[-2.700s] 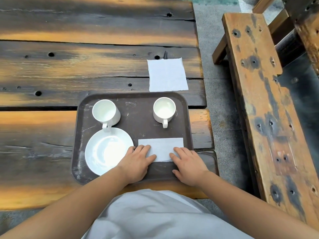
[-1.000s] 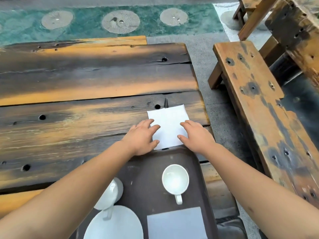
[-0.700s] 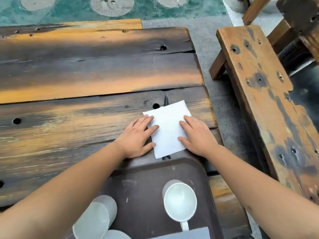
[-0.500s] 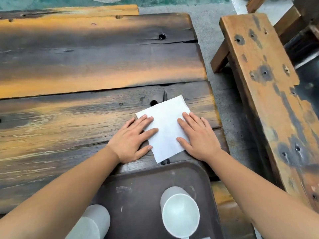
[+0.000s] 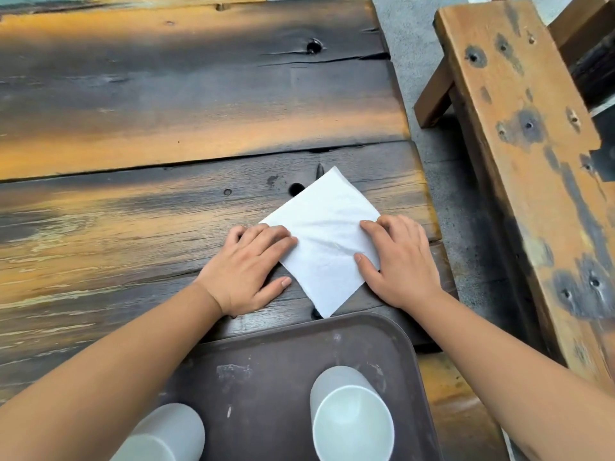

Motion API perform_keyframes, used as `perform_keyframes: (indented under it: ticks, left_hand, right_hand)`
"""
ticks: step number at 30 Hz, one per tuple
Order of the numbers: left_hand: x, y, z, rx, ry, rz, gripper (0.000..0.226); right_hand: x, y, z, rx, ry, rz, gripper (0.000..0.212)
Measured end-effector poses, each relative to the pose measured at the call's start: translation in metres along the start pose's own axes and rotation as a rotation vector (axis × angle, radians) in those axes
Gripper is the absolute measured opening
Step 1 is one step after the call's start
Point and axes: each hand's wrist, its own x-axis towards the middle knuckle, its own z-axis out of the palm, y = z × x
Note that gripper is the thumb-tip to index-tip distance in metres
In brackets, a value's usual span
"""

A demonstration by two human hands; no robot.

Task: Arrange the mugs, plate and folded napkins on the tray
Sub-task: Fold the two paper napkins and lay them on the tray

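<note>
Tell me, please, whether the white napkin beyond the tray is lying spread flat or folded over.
Spread flat: the napkin lies on the table as one diamond-shaped sheet, no edge turned over, under the left hand and right hand.

Weathered plank table (image 5: 199, 111); worn wooden bench (image 5: 532, 161) beside; concrete floor (image 5: 412, 44).

White napkin (image 5: 327, 241) lies flat on the wooden table (image 5: 166, 134), turned like a diamond, its near corner just beyond the brown tray (image 5: 276, 371) rim; left hand (image 5: 248, 271) presses its left corner, fingers straight; right hand (image 5: 397, 261) presses the right corner, fingers flat — both palms down; two white mugs on the tray — right mug (image 5: 351, 417) upright, left mug (image 5: 166, 434) cut off by the left forearm; wooden bench (image 5: 525, 154) at right.
</note>
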Motion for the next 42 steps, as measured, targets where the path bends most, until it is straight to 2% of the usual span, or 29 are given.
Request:
perform_keyframes:
  ticks: [5,10,13,20,26,30,33,36,39,42]
  left_hand:
    - [-0.001,0.000,0.002,-0.012,0.035,0.006,0.052]
    - [-0.001,0.000,0.001,-0.030,0.023,-0.009,0.062]
    - [-0.001,0.000,0.000,-0.027,0.029,-0.010,0.058]
    - [0.000,0.000,-0.002,-0.030,0.017,0.052,0.051]
    - [0.000,0.000,-0.001,-0.025,0.016,0.040,0.056]
    - [0.000,-0.001,0.000,-0.012,-0.002,0.045,0.055]
    - [0.000,-0.002,0.000,-0.018,-0.010,0.040,0.056]
    - [0.000,-0.002,-0.001,-0.013,-0.015,0.041,0.058]
    - [0.000,-0.002,-0.001,-0.001,-0.017,0.042,0.059]
    - [0.001,-0.002,-0.002,-0.007,-0.023,0.035,0.058]
  right_hand:
    - [0.000,0.001,0.003,-0.025,0.045,0.033,0.041]
    - [0.001,0.001,0.002,-0.027,-0.022,0.012,0.062]
    - [0.002,0.001,0.003,-0.041,-0.097,0.001,0.072]
    - [0.003,0.003,0.004,-0.041,-0.058,-0.004,0.065]
    - [0.004,0.004,0.007,-0.068,-0.137,-0.028,0.080]
    - [0.005,0.005,0.003,0.024,-0.122,0.006,0.082]
    - [0.006,0.008,-0.002,0.198,-0.061,0.086,0.076]
    - [0.022,0.010,-0.005,0.348,0.060,0.186,0.056]
    - [0.053,0.015,-0.010,0.339,0.097,0.270,0.037]
    - [0.084,0.017,-0.015,0.265,0.024,0.264,0.038]
